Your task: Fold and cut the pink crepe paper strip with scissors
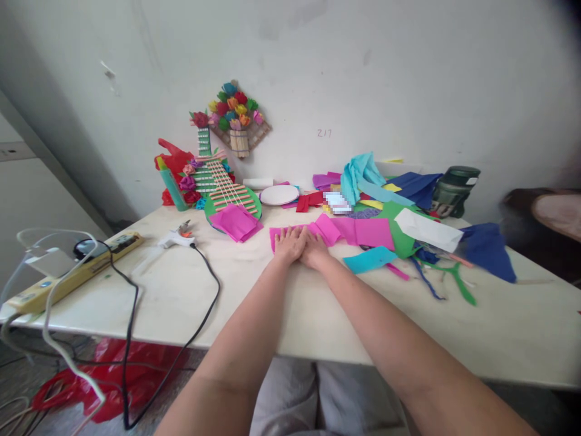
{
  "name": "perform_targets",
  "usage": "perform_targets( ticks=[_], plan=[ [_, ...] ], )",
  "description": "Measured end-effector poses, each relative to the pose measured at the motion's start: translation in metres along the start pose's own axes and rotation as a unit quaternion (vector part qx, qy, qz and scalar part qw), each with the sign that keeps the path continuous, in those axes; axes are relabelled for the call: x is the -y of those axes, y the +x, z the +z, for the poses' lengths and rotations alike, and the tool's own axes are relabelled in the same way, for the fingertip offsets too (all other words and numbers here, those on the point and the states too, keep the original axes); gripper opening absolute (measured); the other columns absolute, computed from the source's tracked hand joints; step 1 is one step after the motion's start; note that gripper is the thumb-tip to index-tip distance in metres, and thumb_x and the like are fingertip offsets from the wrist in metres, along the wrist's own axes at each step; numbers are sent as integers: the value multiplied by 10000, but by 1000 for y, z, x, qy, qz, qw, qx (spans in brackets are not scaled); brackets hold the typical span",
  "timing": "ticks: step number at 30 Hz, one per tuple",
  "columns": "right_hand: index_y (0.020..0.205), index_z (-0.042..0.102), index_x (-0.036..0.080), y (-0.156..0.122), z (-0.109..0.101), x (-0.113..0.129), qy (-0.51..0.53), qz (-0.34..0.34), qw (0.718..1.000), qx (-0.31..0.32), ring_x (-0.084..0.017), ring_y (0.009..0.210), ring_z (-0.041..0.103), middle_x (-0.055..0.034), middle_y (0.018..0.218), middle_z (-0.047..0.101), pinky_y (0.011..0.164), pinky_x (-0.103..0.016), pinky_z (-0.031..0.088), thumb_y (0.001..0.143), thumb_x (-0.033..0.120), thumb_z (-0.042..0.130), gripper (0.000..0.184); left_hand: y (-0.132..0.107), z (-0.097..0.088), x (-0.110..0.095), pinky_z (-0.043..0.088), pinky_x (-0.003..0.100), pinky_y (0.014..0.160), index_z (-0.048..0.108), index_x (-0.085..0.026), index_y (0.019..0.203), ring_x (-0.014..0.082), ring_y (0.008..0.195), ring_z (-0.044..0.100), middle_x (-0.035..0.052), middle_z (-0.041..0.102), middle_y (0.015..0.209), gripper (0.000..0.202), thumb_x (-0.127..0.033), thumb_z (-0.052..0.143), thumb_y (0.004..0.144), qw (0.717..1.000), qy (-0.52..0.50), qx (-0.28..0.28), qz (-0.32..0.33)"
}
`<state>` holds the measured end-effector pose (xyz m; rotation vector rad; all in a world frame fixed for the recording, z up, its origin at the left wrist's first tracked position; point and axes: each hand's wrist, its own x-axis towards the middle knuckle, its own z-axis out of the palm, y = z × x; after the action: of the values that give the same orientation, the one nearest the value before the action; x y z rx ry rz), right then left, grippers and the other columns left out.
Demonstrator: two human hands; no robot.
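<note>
- Left hand (290, 243): flat on pink paper (329, 229), unclenched
- Right hand (316, 249): touching left, grip can't tell
- Bench (331, 321) shows, hands to near edge
- Glue gun (177, 238) left, blue strip (370, 259) right

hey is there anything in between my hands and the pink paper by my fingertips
Nothing visible: your left hand and right hand rest on the pink paper. The turquoise strip lies off to the right, apart from both.

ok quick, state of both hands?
Left hand: resting on the pink paper; can't tell if it grips.
Right hand: against the left, also at the paper; fingers partly hidden, grip can't be told.
</note>
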<state>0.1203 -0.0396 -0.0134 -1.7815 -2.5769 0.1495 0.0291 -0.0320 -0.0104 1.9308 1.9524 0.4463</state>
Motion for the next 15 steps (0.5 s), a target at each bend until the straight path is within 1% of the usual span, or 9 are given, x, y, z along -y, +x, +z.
perform_targets(
  ticks=[3,6,8,9,11,13,15],
  plan=[
    [1470,117,184,-1,-2,0,-1,12,1000,2,-231,1403,77,-52,1537,80,1124,-445,54,902,419,262,632,-1,1,0,21,456,1113,229,-233,1447,259,1396,56,35,172,1517,745,-622,51,837,1000,20,9,4],
    [1471,111,206,-1,-2,0,-2,17,1000,9,-241,1403,65,-39,1539,73,1124,-446,50,890,446,291,654,0,4,0,19,460,1114,219,-270,1446,254,1396,57,0,178,1515,718,-620,67,837,1000,27,10,8],
    [1471,101,216,-1,-1,0,-8,15,1000,11,-242,1404,58,-31,1541,61,1121,-451,55,891,421,298,646,0,4,-1,32,457,1116,237,-270,1439,246,1395,77,-6,201,1509,708,-616,87,840,1000,12,2,9],
    [1472,98,213,0,0,-1,-9,13,1000,10,-240,1404,55,-31,1541,62,1119,-456,59,895,400,290,636,0,3,-2,49,452,1117,253,-260,1433,240,1394,97,-2,219,1504,697,-604,99,847,1000,1,-12,11],
    [1471,108,188,2,2,-1,-2,17,1000,4,-232,1403,61,-40,1539,82,1114,-465,67,907,374,241,608,0,-3,-1,101,437,1117,304,-236,1411,216,1386,157,10,271,1487,643,-545,131,874,998,-20,-63,15],
    [1464,146,157,3,4,-1,17,24,1000,-12,-221,1401,77,-53,1534,117,1112,-462,69,919,375,176,589,-1,-15,4,109,400,1120,387,-226,1361,179,1367,225,17,361,1446,553,-442,171,901,988,-24,-153,10],
    [1457,178,134,4,5,0,34,26,999,-25,-214,1399,85,-58,1531,131,1114,-453,53,922,392,136,595,-3,-30,14,130,378,1117,460,-221,1301,167,1340,281,23,443,1393,479,-335,227,898,972,-15,-234,-30]
  ],
)
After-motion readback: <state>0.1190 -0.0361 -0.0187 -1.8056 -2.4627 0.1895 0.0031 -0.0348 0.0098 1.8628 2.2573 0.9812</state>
